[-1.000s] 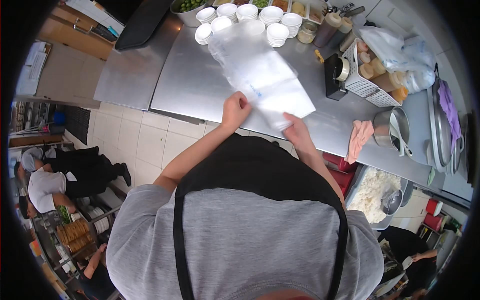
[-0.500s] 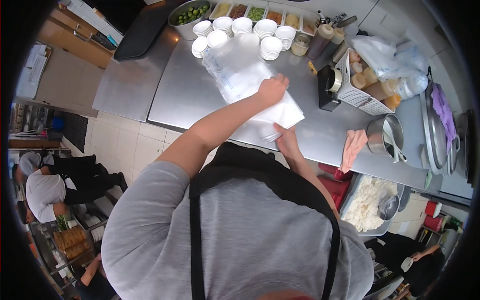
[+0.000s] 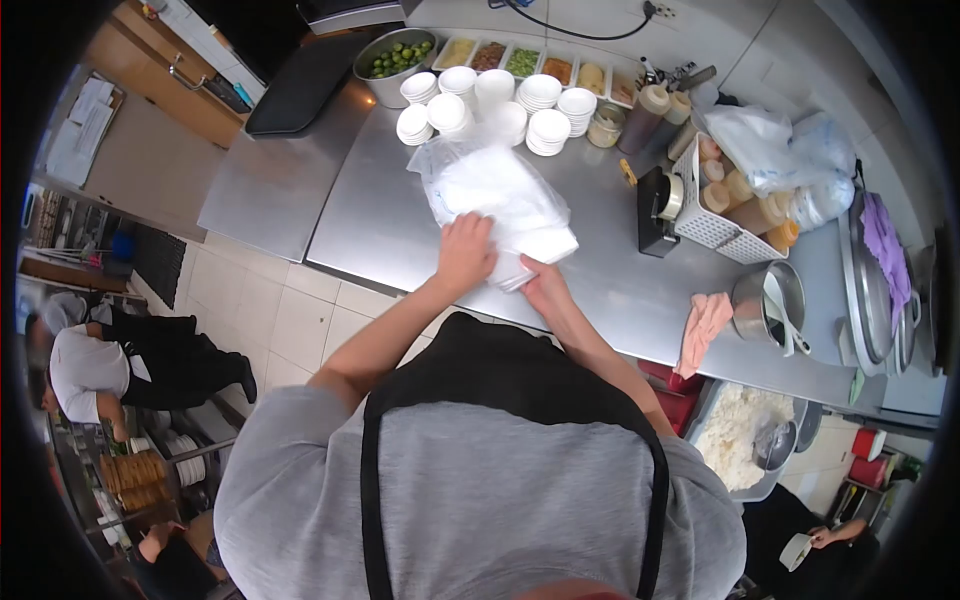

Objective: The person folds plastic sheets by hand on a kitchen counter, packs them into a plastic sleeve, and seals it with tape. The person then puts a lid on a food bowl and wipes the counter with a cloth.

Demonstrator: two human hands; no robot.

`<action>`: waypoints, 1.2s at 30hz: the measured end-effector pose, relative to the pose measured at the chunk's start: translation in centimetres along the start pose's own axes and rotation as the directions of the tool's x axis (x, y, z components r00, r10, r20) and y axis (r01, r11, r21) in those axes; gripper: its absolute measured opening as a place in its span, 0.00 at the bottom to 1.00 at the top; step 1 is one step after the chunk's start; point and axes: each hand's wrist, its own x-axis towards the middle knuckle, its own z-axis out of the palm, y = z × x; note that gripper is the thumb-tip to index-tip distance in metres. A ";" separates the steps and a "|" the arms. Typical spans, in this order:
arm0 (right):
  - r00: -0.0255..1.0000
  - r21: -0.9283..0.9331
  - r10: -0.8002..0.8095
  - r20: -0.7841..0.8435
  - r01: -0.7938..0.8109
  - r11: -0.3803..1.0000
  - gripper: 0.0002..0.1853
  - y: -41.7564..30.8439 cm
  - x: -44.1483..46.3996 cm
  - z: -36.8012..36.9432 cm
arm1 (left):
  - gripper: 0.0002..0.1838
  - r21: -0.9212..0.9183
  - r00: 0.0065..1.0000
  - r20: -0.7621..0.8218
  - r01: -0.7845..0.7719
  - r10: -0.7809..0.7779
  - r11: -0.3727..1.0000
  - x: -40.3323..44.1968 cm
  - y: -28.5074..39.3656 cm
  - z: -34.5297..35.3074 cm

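Note:
A clear plastic bag (image 3: 447, 165) with faint blue print lies slanted over the counter, around a stack of white sheets (image 3: 545, 242), whose near corner shows outside the plastic. At the near left edge of the bag, my left hand (image 3: 467, 250) is closed, its fingers curled over the plastic. My right hand (image 3: 545, 290) grips the near corner of the white sheets, thumb on top and fingers hidden underneath. The far end of the bag touches or nearly touches several stacks of small white dishes (image 3: 447, 112).
A steel bowl of green limes (image 3: 398, 60) and a row of topping trays (image 3: 522, 62) stand at the back. On the right are a white basket of bottles (image 3: 715, 205), a black device (image 3: 655, 200), a pink cloth (image 3: 705, 325) and a steel pot (image 3: 770, 290). Co-workers stand behind on both sides.
My left hand has moved from the top of the sheets left to the bag's near left edge. The sheets and my right hand have shifted slightly left. The view has tilted a little.

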 end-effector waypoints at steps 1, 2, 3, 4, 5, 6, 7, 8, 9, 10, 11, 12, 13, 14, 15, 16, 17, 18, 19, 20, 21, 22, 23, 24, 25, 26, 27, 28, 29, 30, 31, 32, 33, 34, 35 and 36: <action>1.000 0.007 0.018 0.021 -0.018 1.000 0.27 0.1 0.0 -0.4 | 0.16 -0.039 0.997 0.026 0.069 -0.068 0.997 -1.7 -1.0 -0.3; 1.000 -0.006 0.020 0.021 -0.020 1.000 0.28 0.2 0.0 -0.5 | 0.15 -0.077 0.989 0.054 0.139 -0.135 0.987 -3.1 -1.6 -0.2; 0.999 -0.008 0.026 0.029 -0.026 1.000 0.28 0.4 -0.2 -0.1 | 0.15 -0.070 0.989 0.049 0.144 -0.141 0.987 -4.1 -1.9 0.2; 0.998 -0.028 0.056 0.037 -0.055 0.998 0.28 0.4 -0.5 0.4 | 0.13 -0.157 0.979 0.088 0.197 -0.185 0.968 -4.8 -2.0 0.4; 0.995 -0.048 0.085 0.042 -0.083 0.995 0.27 0.4 -0.6 0.9 | 0.12 -0.242 0.966 0.130 0.251 -0.225 0.937 -5.5 -2.1 0.8; 0.995 -0.051 0.090 0.045 -0.088 0.995 0.27 0.6 -0.2 1.0 | 0.10 -0.261 0.970 0.111 0.239 -0.217 0.935 -5.4 -1.5 0.1; 0.993 -0.034 0.100 0.070 -0.098 0.995 0.27 0.9 0.3 1.2 | 0.10 -0.260 0.969 0.109 0.244 -0.223 0.934 -5.0 -1.1 -0.6; 0.989 -0.017 0.109 0.096 -0.108 0.994 0.26 1.0 0.9 1.3 | 0.09 -0.308 0.964 0.148 0.258 -0.222 0.916 -4.5 -0.7 -1.4; 0.988 -0.022 0.116 0.098 -0.114 0.993 0.26 1.0 1.2 1.8 | 0.08 -0.354 0.958 0.187 0.274 -0.219 0.895 -4.0 -0.4 -2.1; 0.988 -0.047 0.127 0.087 -0.123 0.991 0.25 0.8 1.5 2.4 | 0.08 -0.352 0.956 0.186 0.280 -0.226 0.893 -3.5 -0.3 -2.5; 0.988 -0.072 0.136 0.076 -0.131 0.989 0.25 0.6 1.7 3.0 | 0.06 -0.287 0.964 0.193 0.232 -0.181 0.929 -2.7 -0.2 -2.8; 0.988 -0.164 0.142 0.061 -0.130 0.978 0.22 0.9 2.7 2.3 | 0.05 -0.222 0.970 0.204 0.180 -0.135 0.958 -1.9 -0.1 -3.0; 0.988 -0.165 0.144 0.061 -0.133 0.977 0.22 0.5 2.7 2.3 | 0.05 -0.222 0.969 0.204 0.183 -0.137 0.958 -0.9 0.4 -3.1; 0.989 -0.140 0.149 0.008 -0.146 0.979 0.20 0.0 2.7 2.2 | 0.06 -0.172 0.982 0.167 0.121 -0.092 0.978 0.4 1.2 -2.9; 0.987 -0.116 0.154 -0.043 -0.158 0.981 0.18 -0.4 2.6 2.3 | 0.07 -0.119 0.990 0.131 0.059 -0.043 0.991 1.6 1.8 -2.4; 0.998 -0.196 0.018 -0.060 -0.030 0.980 0.16 0.2 2.9 2.0 | 0.07 -0.121 0.991 0.128 0.062 -0.046 0.991 2.4 1.9 -1.0; 0.998 -0.199 0.019 -0.061 -0.031 0.980 0.16 0.6 3.2 1.7 | 0.08 -0.100 0.965 0.256 0.088 -0.060 0.991 3.0 1.6 0.8; 0.996 -0.244 -0.071 -0.060 0.055 0.968 0.17 0.9 3.5 1.9 | 0.10 -0.076 0.923 0.378 0.108 -0.072 0.991 3.5 1.6 2.3; 0.985 -0.288 -0.163 -0.057 0.140 0.947 0.17 0.9 3.6 2.1 | 0.10 -0.078 0.924 0.377 0.105 -0.068 0.991 3.8 2.2 3.3; 0.979 -0.301 -0.193 -0.059 0.166 0.939 0.17 1.0 3.8 2.2 | 0.08 -0.079 0.945 0.321 -0.043 0.066 0.996 3.8 2.9 4.2; 0.979 -0.314 -0.191 -0.066 0.161 0.936 0.17 1.2 4.2 2.4 | 0.08 -0.074 0.942 0.269 -0.189 0.202 0.979 3.5 3.4 4.8; 0.984 -0.317 -0.166 -0.068 0.136 0.939 0.17 1.3 4.6 2.3 | 0.06 -0.036 0.928 0.310 -0.206 0.207 0.978 3.5 4.1 4.3; 0.989 -0.322 -0.128 -0.069 0.100 0.942 0.17 1.1 4.9 2.2 | 0.06 -0.046 0.923 0.318 -0.213 0.216 0.976 3.3 4.2 4.3; 0.995 -0.322 -0.071 -0.069 0.045 0.946 0.17 1.0 5.1 1.6 | 0.10 -0.102 0.941 0.291 -0.148 0.171 0.984 3.2 4.0 4.1; 0.997 -0.364 0.037 -0.063 -0.057 0.930 0.17 0.3 5.2 0.8 | 0.14 -0.159 0.955 0.268 -0.083 0.124 0.984 3.0 3.8 3.9; 0.988 -0.445 0.136 -0.072 -0.154 0.882 0.17 -0.7 5.0 -0.2 | 0.14 -0.167 0.952 0.277 -0.089 0.133 0.982 2.5 3.6 3.5; 0.974 -0.532 0.205 -0.095 -0.223 0.817 0.17 -1.7 4.5 -1.4 | 0.13 -0.107 0.959 0.260 -0.084 0.109 0.991 2.1 3.6 2.5; 0.974 -0.639 0.184 -0.132 -0.226 0.736 0.17 -2.8 3.8 -2.2 | 0.14 -0.045 0.967 0.240 -0.076 0.085 0.996 1.4 3.4 1.6; 0.978 -0.761 -0.022 -0.206 -0.147 0.632 0.17 -3.4 3.1 -2.8 | 0.14 -0.049 0.966 0.243 -0.080 0.090 0.996 0.5 2.7 0.9; 0.943 -0.864 -0.233 -0.240 -0.097 0.494 0.17 -4.1 2.2 -2.7 | 0.14 -0.045 0.996 0.064 -0.058 0.061 0.997 -0.7 1.9 0.3; 0.852 -0.970 -0.522 -0.043 0.090 0.225 0.18 -4.7 1.7 -2.3 | 0.13 -0.047 0.993 -0.114 -0.032 0.026 0.998 -1.7 1.2 0.0; 0.676 -0.975 -0.706 0.211 0.199 -0.101 0.19 -5.3 1.4 -1.8 | 0.13 -0.051 0.994 -0.108 -0.032 0.026 0.998 -2.6 0.5 0.2; 0.678 -0.976 -0.705 0.207 0.194 -0.099 0.19 -6.1 1.3 -0.3 | 0.13 -0.075 0.990 -0.125 0.061 -0.070 0.995 -3.6 -0.2 0.7; 0.518 -0.898 -0.733 0.440 0.271 -0.348 0.17 -6.9 1.5 1.6 | 0.14 -0.099 0.976 -0.140 0.154 -0.167 0.983 -4.5 -0.6 1.4; 0.333 -0.758 -0.681 0.652 0.298 -0.581 0.14 -7.5 2.1 2.7 | 0.14 -0.097 0.976 -0.138 0.159 -0.171 0.983 -5.3 -0.9 2.3; 0.333 -0.757 -0.680 0.653 0.302 -0.579 0.14 -7.9 3.4 2.5 | 0.12 -0.261 0.944 -0.054 0.300 -0.325 0.917 -5.9 -1.4 3.3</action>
